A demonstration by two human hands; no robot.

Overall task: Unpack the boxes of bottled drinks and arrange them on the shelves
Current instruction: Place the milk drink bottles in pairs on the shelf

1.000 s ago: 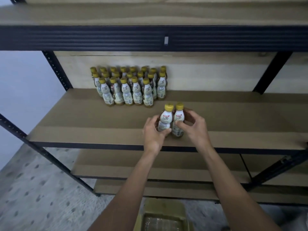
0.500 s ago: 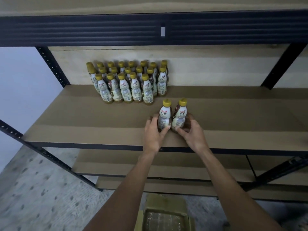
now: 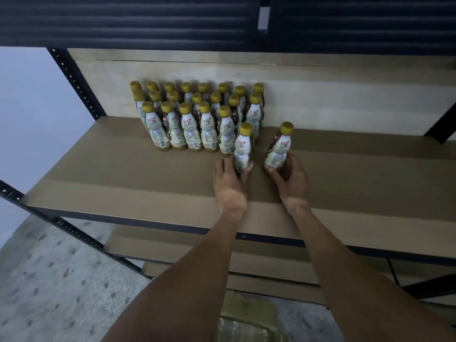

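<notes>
- The left hand [image 3: 229, 178] gripped one bottle [image 3: 243, 149] beside the stocked group [image 3: 197, 117], apparently extending its row.
- The right hand [image 3: 288, 176] clasped another bottle [image 3: 277, 149] on the shelf [image 3: 123, 178].

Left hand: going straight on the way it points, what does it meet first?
The left hand grips a bottle. Carried straight on, that bottle would likely meet the right-end bottle of the stocked group. The gap looks small, but depth is unclear.
</notes>
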